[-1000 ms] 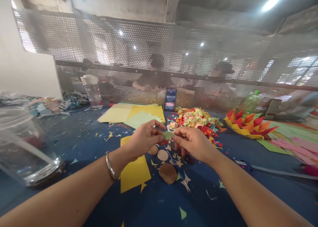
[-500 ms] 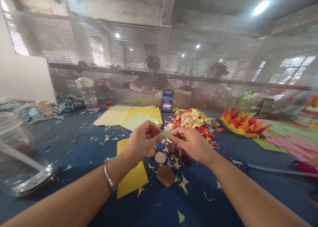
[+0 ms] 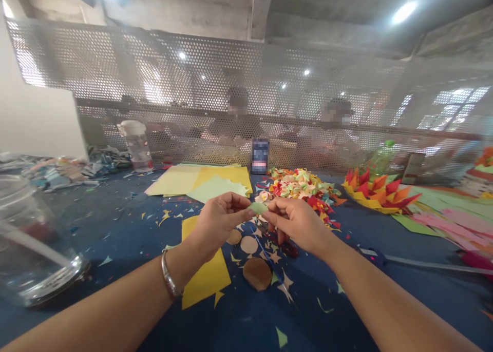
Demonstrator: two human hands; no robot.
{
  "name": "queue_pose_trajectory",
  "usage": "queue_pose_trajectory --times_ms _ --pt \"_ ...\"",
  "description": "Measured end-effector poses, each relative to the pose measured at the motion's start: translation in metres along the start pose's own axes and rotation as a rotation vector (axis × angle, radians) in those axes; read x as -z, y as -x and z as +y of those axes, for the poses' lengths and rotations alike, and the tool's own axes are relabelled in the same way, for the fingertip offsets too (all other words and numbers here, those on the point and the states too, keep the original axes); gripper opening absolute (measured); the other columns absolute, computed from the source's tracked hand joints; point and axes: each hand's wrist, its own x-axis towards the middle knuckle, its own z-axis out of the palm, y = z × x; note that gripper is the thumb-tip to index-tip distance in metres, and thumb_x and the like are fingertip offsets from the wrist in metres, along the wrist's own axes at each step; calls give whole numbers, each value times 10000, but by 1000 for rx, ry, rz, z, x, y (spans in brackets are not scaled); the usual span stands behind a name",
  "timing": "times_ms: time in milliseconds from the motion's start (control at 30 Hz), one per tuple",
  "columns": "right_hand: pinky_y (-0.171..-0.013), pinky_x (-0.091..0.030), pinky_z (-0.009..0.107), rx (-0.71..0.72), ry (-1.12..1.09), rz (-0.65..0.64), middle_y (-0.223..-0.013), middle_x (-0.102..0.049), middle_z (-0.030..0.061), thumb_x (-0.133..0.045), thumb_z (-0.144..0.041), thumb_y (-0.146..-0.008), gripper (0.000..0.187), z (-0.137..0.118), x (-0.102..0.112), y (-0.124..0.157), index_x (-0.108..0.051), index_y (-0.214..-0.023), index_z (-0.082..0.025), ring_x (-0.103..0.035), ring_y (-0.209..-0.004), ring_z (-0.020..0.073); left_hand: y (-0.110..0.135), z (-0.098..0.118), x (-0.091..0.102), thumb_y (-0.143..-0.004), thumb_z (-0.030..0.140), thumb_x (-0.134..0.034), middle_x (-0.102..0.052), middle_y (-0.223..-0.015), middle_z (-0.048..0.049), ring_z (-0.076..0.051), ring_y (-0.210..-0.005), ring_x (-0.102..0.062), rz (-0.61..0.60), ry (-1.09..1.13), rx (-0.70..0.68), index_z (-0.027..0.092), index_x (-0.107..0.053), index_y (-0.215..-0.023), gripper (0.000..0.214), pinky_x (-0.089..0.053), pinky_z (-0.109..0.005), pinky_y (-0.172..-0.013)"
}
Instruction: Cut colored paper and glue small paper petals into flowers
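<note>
A small light green piece of paper [image 3: 258,207] is pinched between my two hands above the dark blue table. My left hand [image 3: 219,221] grips its left end with thumb and fingers. At its right end, the thumb and forefinger of my right hand [image 3: 296,222] are closed on it. Below lie a brown disc [image 3: 257,274], a paler disc [image 3: 249,245], a thin blue stick [image 3: 265,249] and star-shaped paper scraps [image 3: 285,285]. A yellow sheet [image 3: 208,282] lies partly under my left wrist. A dark red object beneath my right hand is mostly hidden.
Behind my hands are pale and yellow sheets [image 3: 173,180], a propped phone [image 3: 260,156] and a heap of small coloured paper pieces [image 3: 298,182]. A folded-paper flower [image 3: 379,193] stands right. A clear jar [image 3: 31,239] and a white-lidded bottle [image 3: 136,147] stand left. People sit beyond a perforated screen [image 3: 173,85].
My left hand has dipped slightly, its fingers now a little lower on the green paper. My right hand stays nearly still, and both hands keep hold.
</note>
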Motion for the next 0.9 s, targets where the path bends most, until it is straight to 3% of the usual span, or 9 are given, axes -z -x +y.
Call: queue_pose_trajectory --times_ms 233,500,700,900 --pt "-426 -409 222 22 33 -6 -627 -595 -8 -524 -329 -862 191 0 -1 1 -501 -726 -196 -540 -407 85 2 1 1 -625 275 -759 -596 -691 17 -90 -629 -555 -33 29 113 156 -597 -747 235 -432 -225 -629" --pt "-433 -408 227 23 24 -32 -625 -589 -7 -554 -396 -849 235 -2 -1 1 -523 -736 -192 -542 -426 90 1 0 2 -703 303 -674 -602 -677 -3 -114 -631 -537 -56 -292 -84 170 -601 -730 154 -420 -250 -593" --pt "-435 -400 229 33 -9 -53 -688 -606 4 -543 -396 -863 218 0 -1 1 -552 -779 -195 -539 -436 85 3 -1 2 -714 305 -666 -618 -671 -11 -118 -600 -550 -149 -246 -32 183 -592 -729 144 -411 -253 -546" --pt "-433 -394 227 35 -25 -47 -648 -584 -9 -548 -417 -856 247 -3 -1 1 -545 -747 -195 -529 -425 81 4 -1 1 -701 312 -686 -626 -682 -19 -132 -632 -579 -124 -147 27 186 -568 -713 173 -436 -262 -562"
